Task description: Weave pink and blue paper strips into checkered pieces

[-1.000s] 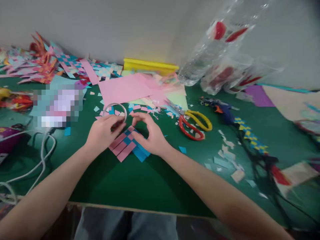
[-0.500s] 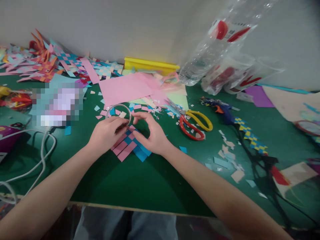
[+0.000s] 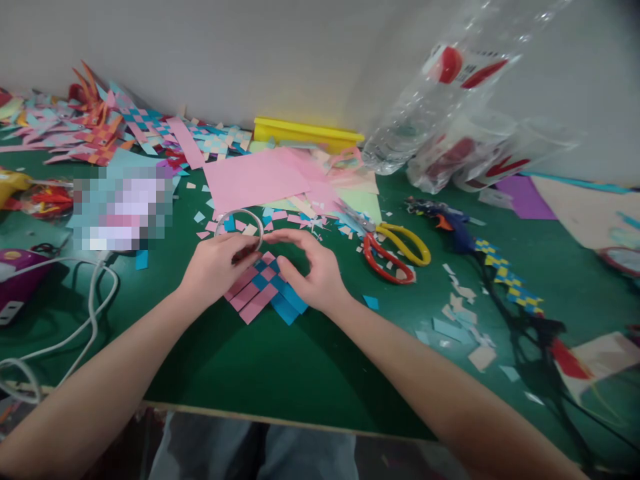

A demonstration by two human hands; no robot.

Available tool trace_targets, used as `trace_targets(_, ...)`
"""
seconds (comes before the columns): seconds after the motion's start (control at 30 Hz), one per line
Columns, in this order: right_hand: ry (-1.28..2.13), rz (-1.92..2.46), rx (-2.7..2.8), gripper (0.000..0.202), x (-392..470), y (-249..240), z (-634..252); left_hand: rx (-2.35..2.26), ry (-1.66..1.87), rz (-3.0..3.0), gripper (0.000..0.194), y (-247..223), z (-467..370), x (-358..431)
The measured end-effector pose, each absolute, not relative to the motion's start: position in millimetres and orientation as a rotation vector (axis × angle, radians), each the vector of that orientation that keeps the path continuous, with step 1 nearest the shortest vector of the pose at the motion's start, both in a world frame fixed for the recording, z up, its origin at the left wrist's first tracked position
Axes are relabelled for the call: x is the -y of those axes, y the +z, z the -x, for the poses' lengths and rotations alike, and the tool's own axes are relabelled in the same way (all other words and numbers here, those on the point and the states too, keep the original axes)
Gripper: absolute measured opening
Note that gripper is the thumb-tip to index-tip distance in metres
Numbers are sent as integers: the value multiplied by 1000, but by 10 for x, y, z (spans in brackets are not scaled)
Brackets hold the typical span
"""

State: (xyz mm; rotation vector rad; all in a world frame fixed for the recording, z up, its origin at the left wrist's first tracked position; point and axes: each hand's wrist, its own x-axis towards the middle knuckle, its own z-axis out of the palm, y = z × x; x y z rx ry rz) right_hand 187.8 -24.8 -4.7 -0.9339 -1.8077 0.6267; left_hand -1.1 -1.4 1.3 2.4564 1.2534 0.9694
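plainly, the woven paper piece lies flat on the green table, between the two hands and a little nearer the body, its pink and blue strips crossing in a checkered patch by the fingers and running out as loose ends toward the person. the left hand is curled closed on the lower part of a pale ring, which looks like a roll of tape and stands just beyond the knuckles; the exact pinch is hidden. the right hand is loosely arched, thumb and forefinger apart, the thumb by the upper right edge of the weave and the forefinger reaching close to the pale ring. whether either of them touches cannot be told.

the paper should be very light and thin, bendy along its strips, easy to crease and apt to slide on the table. the loose ends seem the weakest part, since a tug there could skew the weave; a safer hold is likely the checkered patch, pressed flat under a fingertip or pinched gently at its edges. the pale ring is probably stiff, light and smooth, best gripped across its rim. small paper scraps lie just beyond both hands, and scissors rest to the right of the right hand.
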Motion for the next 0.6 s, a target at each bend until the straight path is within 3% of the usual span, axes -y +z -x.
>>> trace_targets(0.6, 740, 922, 1809, 34, 240, -26, -1856, -1291, 944, -2455, 15, -6, 12, 37)
